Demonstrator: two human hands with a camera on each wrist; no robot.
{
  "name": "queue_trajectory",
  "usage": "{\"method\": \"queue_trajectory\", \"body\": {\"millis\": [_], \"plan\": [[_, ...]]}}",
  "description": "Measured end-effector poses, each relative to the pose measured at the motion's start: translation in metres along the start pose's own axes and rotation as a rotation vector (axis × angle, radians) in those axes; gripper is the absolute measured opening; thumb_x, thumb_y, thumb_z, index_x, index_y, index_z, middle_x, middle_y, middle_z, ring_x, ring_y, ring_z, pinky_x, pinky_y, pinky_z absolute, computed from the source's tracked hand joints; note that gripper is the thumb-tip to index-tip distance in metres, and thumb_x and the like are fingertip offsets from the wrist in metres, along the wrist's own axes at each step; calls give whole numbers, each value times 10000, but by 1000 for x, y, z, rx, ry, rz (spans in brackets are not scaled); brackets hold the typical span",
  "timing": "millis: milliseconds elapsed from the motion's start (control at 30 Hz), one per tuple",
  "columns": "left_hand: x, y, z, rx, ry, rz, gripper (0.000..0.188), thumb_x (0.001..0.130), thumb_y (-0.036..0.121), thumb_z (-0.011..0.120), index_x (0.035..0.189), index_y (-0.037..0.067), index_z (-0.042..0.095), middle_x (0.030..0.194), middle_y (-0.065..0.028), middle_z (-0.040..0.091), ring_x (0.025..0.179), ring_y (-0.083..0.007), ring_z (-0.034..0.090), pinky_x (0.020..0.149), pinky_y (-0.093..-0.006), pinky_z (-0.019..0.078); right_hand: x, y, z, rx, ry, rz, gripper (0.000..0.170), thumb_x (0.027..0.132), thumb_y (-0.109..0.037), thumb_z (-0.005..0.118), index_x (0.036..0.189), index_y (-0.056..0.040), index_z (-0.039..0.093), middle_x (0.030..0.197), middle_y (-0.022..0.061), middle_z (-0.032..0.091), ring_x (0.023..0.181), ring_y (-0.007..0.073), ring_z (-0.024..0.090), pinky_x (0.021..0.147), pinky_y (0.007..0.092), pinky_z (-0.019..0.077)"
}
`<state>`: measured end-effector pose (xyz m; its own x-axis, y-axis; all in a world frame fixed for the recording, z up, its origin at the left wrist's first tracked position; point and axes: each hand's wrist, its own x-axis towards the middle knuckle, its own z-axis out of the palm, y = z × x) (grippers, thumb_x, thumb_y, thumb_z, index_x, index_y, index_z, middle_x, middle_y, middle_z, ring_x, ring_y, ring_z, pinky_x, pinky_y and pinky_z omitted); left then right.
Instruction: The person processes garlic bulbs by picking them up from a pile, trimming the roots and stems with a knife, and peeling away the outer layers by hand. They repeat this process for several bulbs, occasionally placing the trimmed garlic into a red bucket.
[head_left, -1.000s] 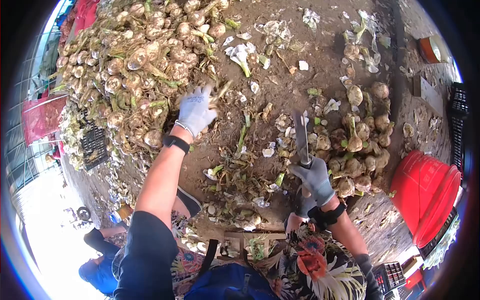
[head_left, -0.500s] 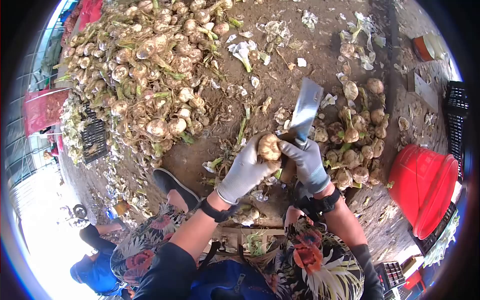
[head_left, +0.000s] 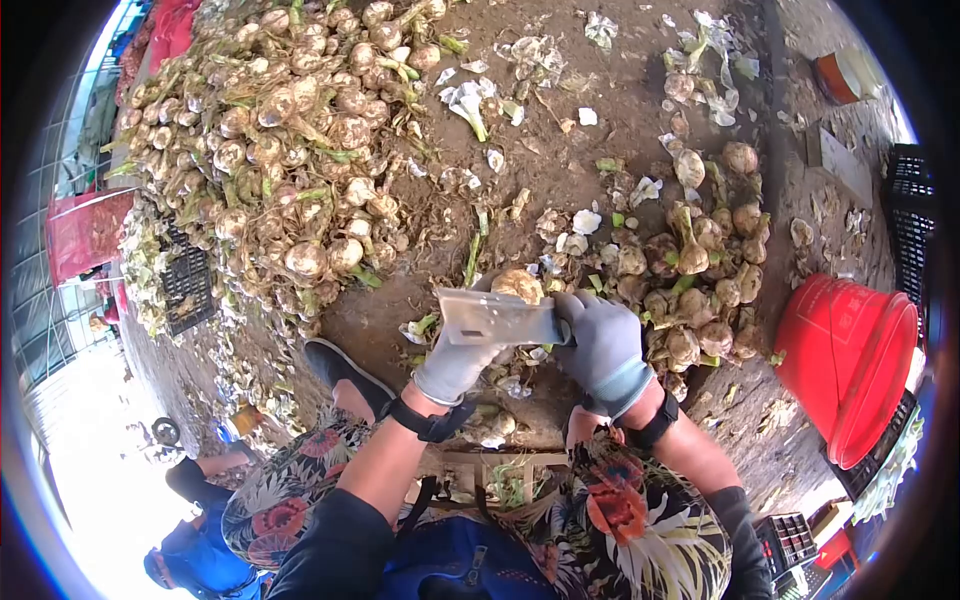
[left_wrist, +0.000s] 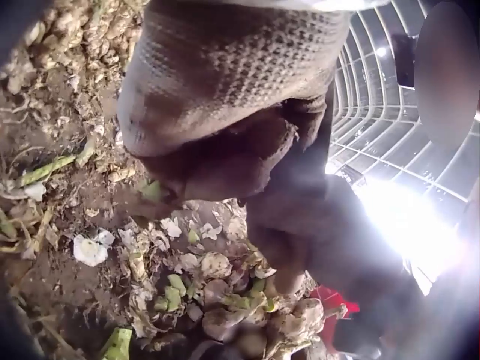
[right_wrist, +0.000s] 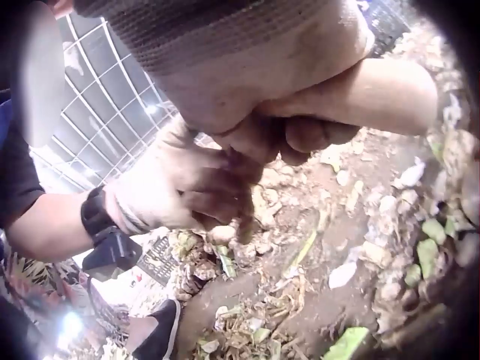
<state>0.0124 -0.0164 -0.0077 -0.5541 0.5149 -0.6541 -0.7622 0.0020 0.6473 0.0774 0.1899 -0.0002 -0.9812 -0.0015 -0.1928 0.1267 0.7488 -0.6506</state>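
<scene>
In the head view a bulb with earthy skin (head_left: 517, 285) is in the gloved left hand (head_left: 462, 358), low in the middle. The gloved right hand (head_left: 607, 350) grips a broad-bladed cleaver (head_left: 495, 318), its blade lying across in front of the left hand and covering part of it and of the bulb. In the right wrist view a pale wooden handle (right_wrist: 390, 96) sticks out of the right hand (right_wrist: 255, 67), with the left hand (right_wrist: 176, 184) close by. The left wrist view shows the left hand (left_wrist: 225, 75) with curled fingers, the bulb out of sight.
A large heap of bulbs (head_left: 290, 150) lies at the upper left, a smaller pile (head_left: 700, 290) to the right. A red bucket (head_left: 845, 365) stands far right, beside black crates (head_left: 912, 230). Loose peel and stalks litter the ground. Another person (head_left: 205, 535) is at the lower left.
The left hand has come from the large heap to the middle with a bulb. The right hand has turned the cleaver from pointing up to lying leftward over the left hand.
</scene>
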Motion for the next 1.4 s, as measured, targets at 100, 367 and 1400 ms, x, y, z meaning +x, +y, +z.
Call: {"method": "queue_trajectory", "body": {"millis": [100,367,1400], "plan": [[0,8,9,69,13,109,778,803,31,730,1488,20,362,1214,-73,647,1022,-149,647,877,-304,557,1,4,5,34,39,8,268,763,-90,632,1029,-112,649,841,103,644,776,313,672,683,424,529],[-5,38,29,657,-117,235,572,780,175,812,1276,36,561,1254,-93,602,1155,-242,607,929,-361,537,-1,48,25,362,32,406,263,823,-154,738,1055,-38,694,727,127,684,652,212,673,624,353,525],[48,64,4,905,42,544,378,801,41,730,1155,118,622,1152,-81,665,1048,-210,671,915,-351,558,27,28,24,1447,130,637,362,911,-301,757,1101,-1,688,882,24,701,702,85,622,616,253,499]]}}
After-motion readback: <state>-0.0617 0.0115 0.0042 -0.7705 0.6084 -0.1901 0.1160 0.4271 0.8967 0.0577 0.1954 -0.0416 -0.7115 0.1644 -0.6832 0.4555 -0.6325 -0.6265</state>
